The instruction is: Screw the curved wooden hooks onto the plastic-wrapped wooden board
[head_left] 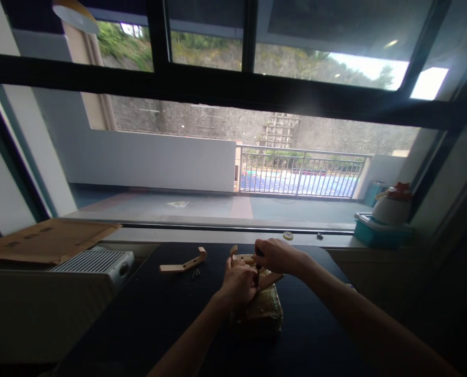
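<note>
My right hand (pixel 275 255) is wrapped round the handle of a dark screwdriver (pixel 259 272), which points straight down. Its tip meets a light wooden assembly (pixel 270 281), where my left hand (pixel 239 280) grips the wood close beside the shaft. A curved wooden end (pixel 234 251) sticks up past my left fingers. Beneath the wood lies a block in shiny, crinkled wrapping (pixel 262 311). To the left rests a loose bent wooden piece (pixel 184 265) with dark holes, and several small screws (pixel 196 273) lie just below it. My fingers hide the exact contact point.
The dark table (pixel 147 319) stands against a window sill (pixel 217 236). On the sill are a tape roll (pixel 288 236), a small dark object (pixel 320 236) and a teal box (pixel 378 230). Flat cardboard (pixel 48 238) tops a white slatted appliance (pixel 95 262) at left.
</note>
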Demonstrator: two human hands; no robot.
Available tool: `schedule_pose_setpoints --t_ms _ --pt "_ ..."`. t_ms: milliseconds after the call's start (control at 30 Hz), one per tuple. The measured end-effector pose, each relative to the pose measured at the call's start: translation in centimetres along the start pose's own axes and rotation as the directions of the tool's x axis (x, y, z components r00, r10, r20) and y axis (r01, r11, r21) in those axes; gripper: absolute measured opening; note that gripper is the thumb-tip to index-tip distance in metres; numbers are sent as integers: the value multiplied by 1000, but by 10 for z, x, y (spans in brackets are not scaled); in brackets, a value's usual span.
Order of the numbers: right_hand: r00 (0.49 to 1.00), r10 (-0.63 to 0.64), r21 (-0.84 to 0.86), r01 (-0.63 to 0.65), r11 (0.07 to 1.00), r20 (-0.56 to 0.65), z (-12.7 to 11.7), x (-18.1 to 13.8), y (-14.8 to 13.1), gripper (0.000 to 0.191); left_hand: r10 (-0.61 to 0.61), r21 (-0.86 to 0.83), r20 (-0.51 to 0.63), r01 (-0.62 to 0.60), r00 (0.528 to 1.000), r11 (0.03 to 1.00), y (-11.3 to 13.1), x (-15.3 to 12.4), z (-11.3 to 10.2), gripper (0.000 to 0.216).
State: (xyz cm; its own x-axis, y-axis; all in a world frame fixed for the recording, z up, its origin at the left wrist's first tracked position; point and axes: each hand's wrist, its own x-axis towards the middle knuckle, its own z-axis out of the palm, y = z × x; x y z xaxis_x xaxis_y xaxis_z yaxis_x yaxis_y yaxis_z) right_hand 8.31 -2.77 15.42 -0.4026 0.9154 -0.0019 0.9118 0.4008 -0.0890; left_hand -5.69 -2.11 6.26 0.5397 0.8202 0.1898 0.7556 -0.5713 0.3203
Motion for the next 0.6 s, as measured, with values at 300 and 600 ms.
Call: schedule_pose_setpoints --t_ms 300,600 --pt "994 -90 -52 93 994 67 -6 -2 -1 20 10 -10 -10 -10 1000 1000 1 0 0 17" --pt "999 -10 -73 12 997 36 -3 -2 0 23 10 -19 21 -10 1000 1000 2 -1 -3 16"
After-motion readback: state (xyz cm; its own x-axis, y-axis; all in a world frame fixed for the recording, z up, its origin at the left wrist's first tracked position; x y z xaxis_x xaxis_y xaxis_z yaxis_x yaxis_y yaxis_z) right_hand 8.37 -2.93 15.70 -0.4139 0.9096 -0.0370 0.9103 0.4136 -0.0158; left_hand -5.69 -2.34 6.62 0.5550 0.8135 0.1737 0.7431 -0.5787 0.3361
